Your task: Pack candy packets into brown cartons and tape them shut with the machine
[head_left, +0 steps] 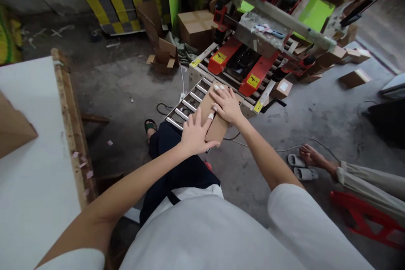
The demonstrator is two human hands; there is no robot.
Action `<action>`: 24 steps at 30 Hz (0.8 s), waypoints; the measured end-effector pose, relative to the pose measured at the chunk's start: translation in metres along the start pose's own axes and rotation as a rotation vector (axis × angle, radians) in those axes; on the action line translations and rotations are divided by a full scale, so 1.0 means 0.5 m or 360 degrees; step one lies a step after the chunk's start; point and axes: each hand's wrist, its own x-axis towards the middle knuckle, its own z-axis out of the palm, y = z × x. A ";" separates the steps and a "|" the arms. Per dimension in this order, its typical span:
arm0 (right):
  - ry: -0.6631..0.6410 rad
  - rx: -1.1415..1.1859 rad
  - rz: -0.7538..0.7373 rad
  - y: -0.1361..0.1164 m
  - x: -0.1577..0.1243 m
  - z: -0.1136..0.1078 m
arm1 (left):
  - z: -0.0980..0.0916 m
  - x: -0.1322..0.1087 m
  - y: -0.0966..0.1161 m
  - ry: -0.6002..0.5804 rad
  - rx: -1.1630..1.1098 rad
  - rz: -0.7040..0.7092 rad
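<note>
A small brown cardboard box (218, 128) lies on the metal rollers (186, 107) at the near end of a carton-sealing machine (240, 65) with red guides. My left hand (196, 135) rests on the box's near end, fingers spread flat. My right hand (226, 103) lies flat on the box's far top, fingers stretched out toward the red guides. White tape wraps several fingertips. Neither hand grips anything.
A white table (31, 168) with a wooden edge stands at the left, a brown box (14, 128) on it. Cardboard boxes (196, 25) lie on the concrete floor behind the machine. Cables (284, 147) run across the floor. Another person's bare foot (311, 156) and slippers are at the right, near a red stool (363, 217).
</note>
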 end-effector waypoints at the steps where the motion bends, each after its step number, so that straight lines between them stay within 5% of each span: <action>1: 0.0029 -0.0028 0.0034 -0.003 0.003 0.000 | -0.001 -0.003 0.003 -0.0008 -0.0007 -0.0003; 6: 0.0069 -0.0149 0.0180 -0.057 -0.041 0.022 | -0.016 -0.002 0.000 -0.0221 0.0056 -0.0051; 13: 0.0002 0.0040 -0.0048 -0.166 -0.179 0.061 | -0.009 0.002 0.006 -0.0281 0.0176 -0.0111; 24: 0.0034 -0.0027 0.0003 -0.171 -0.177 0.068 | 0.016 0.011 -0.095 -0.0346 -0.0570 0.0205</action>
